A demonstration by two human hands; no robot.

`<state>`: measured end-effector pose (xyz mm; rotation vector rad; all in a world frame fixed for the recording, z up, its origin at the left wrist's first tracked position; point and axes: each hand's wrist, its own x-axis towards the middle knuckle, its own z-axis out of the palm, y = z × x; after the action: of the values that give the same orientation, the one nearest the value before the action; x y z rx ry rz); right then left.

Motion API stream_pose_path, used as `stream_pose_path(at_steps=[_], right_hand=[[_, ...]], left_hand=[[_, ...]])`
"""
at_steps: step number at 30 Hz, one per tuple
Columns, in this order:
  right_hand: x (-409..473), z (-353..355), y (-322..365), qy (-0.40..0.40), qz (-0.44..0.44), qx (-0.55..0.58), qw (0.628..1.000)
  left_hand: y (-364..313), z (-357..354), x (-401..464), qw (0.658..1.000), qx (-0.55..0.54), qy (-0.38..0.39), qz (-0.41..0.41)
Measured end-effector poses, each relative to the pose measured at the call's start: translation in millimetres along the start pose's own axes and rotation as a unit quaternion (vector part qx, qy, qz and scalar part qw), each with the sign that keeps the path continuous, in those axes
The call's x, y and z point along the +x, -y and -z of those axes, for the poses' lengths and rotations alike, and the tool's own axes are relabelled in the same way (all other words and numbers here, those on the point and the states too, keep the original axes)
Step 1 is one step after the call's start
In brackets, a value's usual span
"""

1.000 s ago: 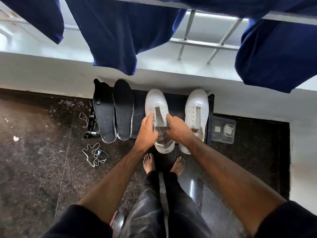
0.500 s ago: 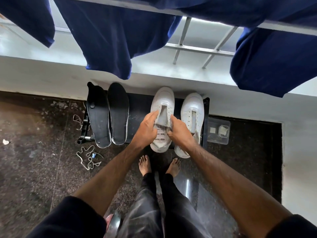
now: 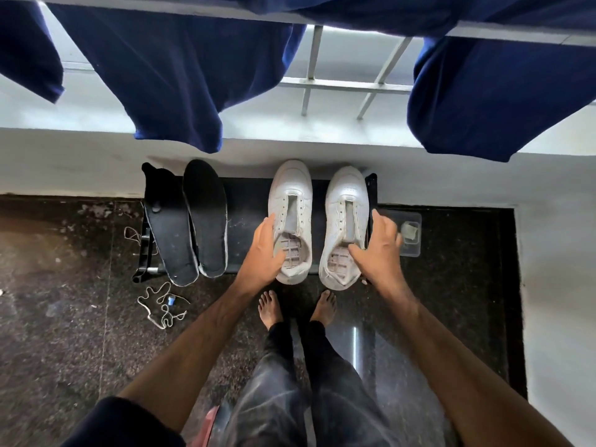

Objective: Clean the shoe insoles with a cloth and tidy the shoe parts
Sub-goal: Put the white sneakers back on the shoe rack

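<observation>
A home balcony: dark blue laundry [image 3: 180, 91] hangs at 12 o'clock over a white metal railing [image 3: 348, 88]; a low black shoe rack [image 3: 248, 201] stands on speckled dark granite flooring [image 3: 64, 333].

Dark navy short sleeves [image 3: 129, 424] end way up behind the hands, so the forearms are bare. Dark grey trousers [image 3: 290, 398] look a bit shiny and faded at the knees. Bare feet [image 3: 271, 306], no shoes on.
</observation>
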<state>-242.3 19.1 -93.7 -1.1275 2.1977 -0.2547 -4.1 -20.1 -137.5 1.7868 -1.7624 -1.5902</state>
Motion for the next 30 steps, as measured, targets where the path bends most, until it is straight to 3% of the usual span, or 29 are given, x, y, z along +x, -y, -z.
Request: stream_pose_path(at_steps=[2,4,12,18,30], right_hand=[[7,-4,-13,0.078,-0.052,0.05,0.994],[12,-7,-16,0.105,-0.038,0.064,0.992],[22,-16,-15,0.099,-0.022,-0.014,0.995],[23,-20,-8,0.105,0.043,-0.071,0.991],[25,-24,-11,0.119,0.054,-0.039,0.991]], left_hand=[[1,-2,0,1.0,0.006,0.009,0.007],[1,-3,0,1.0,0.011,0.016,0.009],[-4,-18,10,0.999,-0.028,0.003,0.031],[0,-23,10,0.999,-0.034,-0.01,0.024],[7,-29,9,0.998,-0.053,-0.018,0.011]])
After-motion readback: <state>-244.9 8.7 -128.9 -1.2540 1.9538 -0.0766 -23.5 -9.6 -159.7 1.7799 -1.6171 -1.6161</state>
